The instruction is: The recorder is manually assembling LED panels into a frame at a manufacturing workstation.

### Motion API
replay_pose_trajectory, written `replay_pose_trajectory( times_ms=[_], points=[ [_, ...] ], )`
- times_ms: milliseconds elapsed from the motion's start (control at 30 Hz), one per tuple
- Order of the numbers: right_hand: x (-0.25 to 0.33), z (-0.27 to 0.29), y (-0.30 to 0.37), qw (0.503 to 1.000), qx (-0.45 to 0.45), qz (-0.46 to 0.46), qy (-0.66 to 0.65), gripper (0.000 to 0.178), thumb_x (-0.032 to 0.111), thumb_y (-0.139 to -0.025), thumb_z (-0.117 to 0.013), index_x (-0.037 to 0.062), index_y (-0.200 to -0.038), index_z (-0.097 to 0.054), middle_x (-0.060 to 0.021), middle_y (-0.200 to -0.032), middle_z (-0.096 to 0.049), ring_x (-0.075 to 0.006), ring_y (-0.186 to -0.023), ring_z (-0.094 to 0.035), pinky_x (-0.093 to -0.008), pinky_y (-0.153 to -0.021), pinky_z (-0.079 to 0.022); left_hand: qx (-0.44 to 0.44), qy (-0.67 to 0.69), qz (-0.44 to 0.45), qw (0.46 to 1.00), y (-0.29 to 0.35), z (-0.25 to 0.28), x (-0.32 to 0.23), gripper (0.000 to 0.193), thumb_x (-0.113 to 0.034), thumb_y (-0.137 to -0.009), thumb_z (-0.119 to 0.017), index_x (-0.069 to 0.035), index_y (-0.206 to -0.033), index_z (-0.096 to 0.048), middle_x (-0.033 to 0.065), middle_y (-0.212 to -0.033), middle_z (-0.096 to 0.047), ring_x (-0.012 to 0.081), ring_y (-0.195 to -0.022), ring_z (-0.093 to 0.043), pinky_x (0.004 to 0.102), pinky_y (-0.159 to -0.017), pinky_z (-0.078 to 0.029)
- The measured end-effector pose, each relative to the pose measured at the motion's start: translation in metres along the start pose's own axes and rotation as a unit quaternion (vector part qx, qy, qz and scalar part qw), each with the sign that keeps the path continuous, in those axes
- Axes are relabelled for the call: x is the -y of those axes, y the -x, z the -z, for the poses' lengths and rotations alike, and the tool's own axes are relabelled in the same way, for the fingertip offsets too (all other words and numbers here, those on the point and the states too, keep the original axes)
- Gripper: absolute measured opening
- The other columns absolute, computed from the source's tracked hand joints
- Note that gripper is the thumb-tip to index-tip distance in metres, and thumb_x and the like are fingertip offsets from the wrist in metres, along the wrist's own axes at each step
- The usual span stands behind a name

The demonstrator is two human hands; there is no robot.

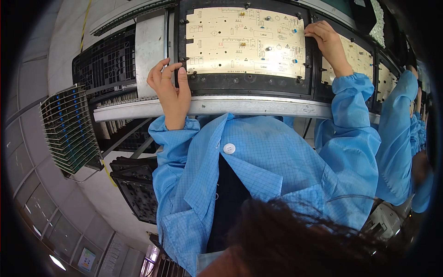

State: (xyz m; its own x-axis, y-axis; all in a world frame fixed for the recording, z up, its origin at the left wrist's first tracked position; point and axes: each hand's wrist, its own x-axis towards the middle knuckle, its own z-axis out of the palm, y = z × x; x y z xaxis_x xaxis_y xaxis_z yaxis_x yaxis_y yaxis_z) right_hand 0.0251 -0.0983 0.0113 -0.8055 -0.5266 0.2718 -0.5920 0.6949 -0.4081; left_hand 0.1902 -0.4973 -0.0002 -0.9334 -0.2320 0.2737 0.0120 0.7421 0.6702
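A cream-coloured circuit board (247,34) lies in a black carrier frame (249,84), held round its edge by small black clips. A few blue and yellow components stand up from the board. At the frame's lower left corner is my left hand (173,94), its fingers bent and apart, with nothing visible between them. A black clip (183,59) sits by its fingertips. My right hand (328,44) is at the board's right edge, thumb and fingers pinched together. Whatever those fingertips grip is hidden.
A metal rail (212,106) runs along the frame's near side. More boards in black frames (355,57) continue to the right, where another person's blue sleeve (399,92) shows. On the left stand a rack of upright green boards (71,129) and stacked black frames (134,187).
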Motion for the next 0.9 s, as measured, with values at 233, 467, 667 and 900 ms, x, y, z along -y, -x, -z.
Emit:
replay_pose_trajectory(
  times_ms=[233, 467, 667, 900],
  points=[
    [0.005, -0.011, -0.019, 0.998, -0.046, -0.015, 0.034, 0.008, 0.001, -0.082, -0.064, -0.0003, -0.089, -0.068, -0.0121, -0.09, -0.067, -0.0314, -0.089, -0.061, -0.0357, -0.078, -0.05, -0.008, 0.006, -0.002, 1.0, -0.011, 0.0, 0.006, 0.016, -0.013, -0.092, -0.058, -0.004, -0.104, -0.064, 0.0137, -0.124, -0.052, 0.033, -0.123, -0.033, 0.0421, -0.101, -0.033],
    [0.047, 0.018, -0.068, 0.993, -0.114, -0.014, 0.008, 0.011, 0.004, -0.083, -0.065, 0.0012, -0.092, -0.071, -0.0164, -0.093, -0.068, -0.0328, -0.091, -0.062, -0.0415, -0.082, -0.049, -0.017, 0.107, 0.027, 0.994, -0.004, -0.002, 0.015, 0.044, -0.004, -0.08, -0.056, 0.001, -0.124, -0.049, 0.0239, -0.115, -0.054, 0.0409, -0.11, -0.052, 0.0442, -0.097, -0.041],
    [0.044, -0.046, -0.182, 0.983, 0.023, -0.129, 0.125, 0.029, 0.025, -0.08, -0.072, -0.0008, -0.094, -0.068, -0.0264, -0.095, -0.065, -0.0408, -0.092, -0.064, -0.0453, -0.08, -0.052, -0.039, 0.141, 0.036, 0.989, 0.016, -0.016, 0.047, 0.056, 0.003, -0.079, -0.056, 0.0, -0.133, -0.043, 0.0158, -0.108, -0.055, 0.022, -0.081, -0.059, 0.0303, -0.071, -0.049],
    [-0.015, -0.098, -0.222, 0.971, -0.161, -0.171, 0.036, 0.01, 0.01, -0.073, -0.068, 0.0008, -0.074, -0.07, -0.0233, -0.079, -0.067, -0.0389, -0.081, -0.066, -0.0459, -0.077, -0.052, -0.002, 0.143, 0.029, 0.989, -0.005, -0.016, 0.04, 0.052, 0.001, -0.079, -0.058, 0.001, -0.129, -0.046, 0.0114, -0.102, -0.055, 0.0132, -0.066, -0.052, 0.0265, -0.06, -0.045]
  ],
)
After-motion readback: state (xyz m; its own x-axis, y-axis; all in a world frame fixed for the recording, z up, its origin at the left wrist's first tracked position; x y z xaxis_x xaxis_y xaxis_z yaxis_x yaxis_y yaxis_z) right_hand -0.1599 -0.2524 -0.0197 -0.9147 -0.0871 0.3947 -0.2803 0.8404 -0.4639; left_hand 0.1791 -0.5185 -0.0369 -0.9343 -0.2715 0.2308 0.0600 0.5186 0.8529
